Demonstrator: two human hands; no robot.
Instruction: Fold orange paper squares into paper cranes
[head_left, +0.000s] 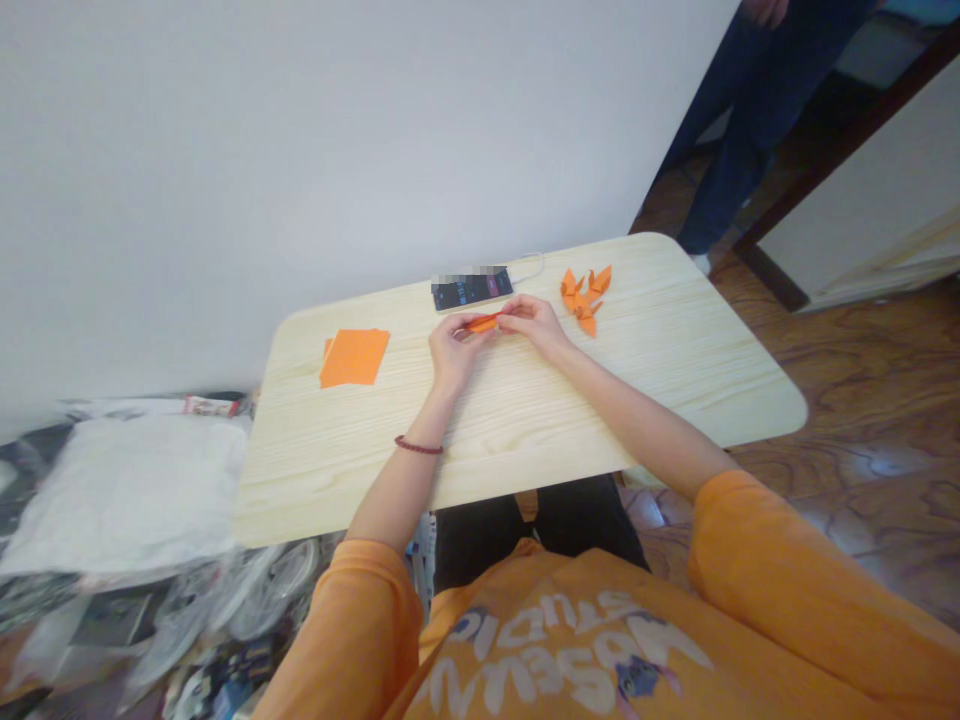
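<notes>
Well inside table edge [315, 533], hands [499, 328] pinch orange paper [481, 323].

Between your left hand [454, 350] and right hand [534, 325] sits a strip of bright orange paper [481, 323], the same orange as the paper squares [355, 357] left of your hands and the folded paper figures [585, 298] beyond your right hand. Beneath your hands, the tabletop [525, 420] shows pale cream wood grain, and a dark red bead bracelet [418, 445] circles your left wrist. Below your hands, your orange sweatshirt [555, 640] carries white lettering.
</notes>
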